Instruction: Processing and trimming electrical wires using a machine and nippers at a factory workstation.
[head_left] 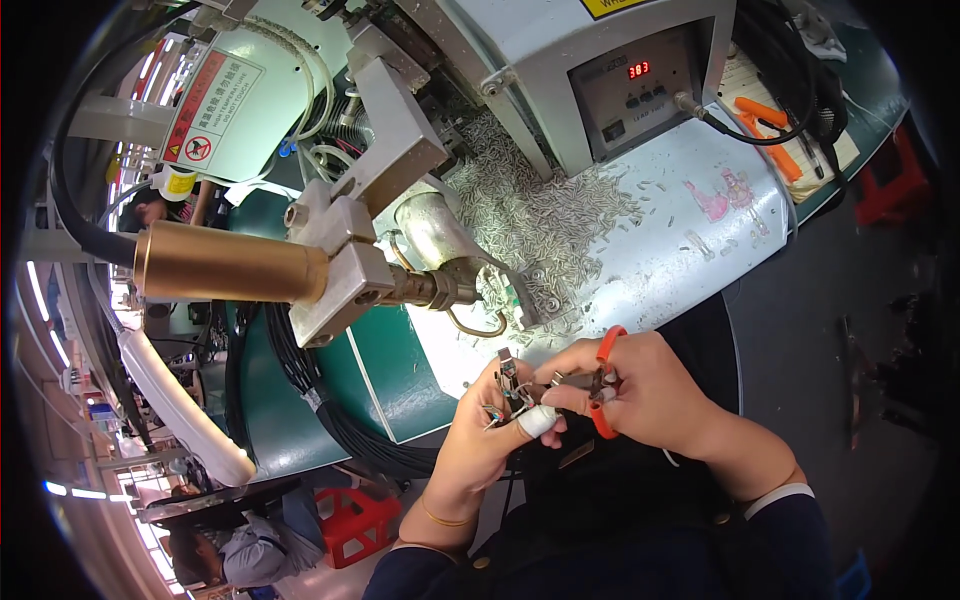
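My left hand [472, 440], with white tape around the thumb, pinches a small bunch of metal-ended cable connectors [508, 372] whose short coloured wires stick out. Closed around a pair of orange-handled cutting pliers [604, 420], my right hand [655, 395] meets the left one in front of the bench edge. The plier jaws point left toward the connectors; whether they touch them is hidden by the fingers. Just beyond both hands, a soldering machine's metal fixture [545, 290] holds a small green-and-silver part [502, 290] by the tip.
The machine's gold cylinder [235, 262] reaches in from the left. Small metal pieces [540, 210] litter the pale worktop [690, 240] below a grey control box [590, 60]. Black cables [350, 435] lie left, near a lamp [185, 410]. Orange-handled tools [785, 160] lie far right. A person [265, 550] sits lower left.
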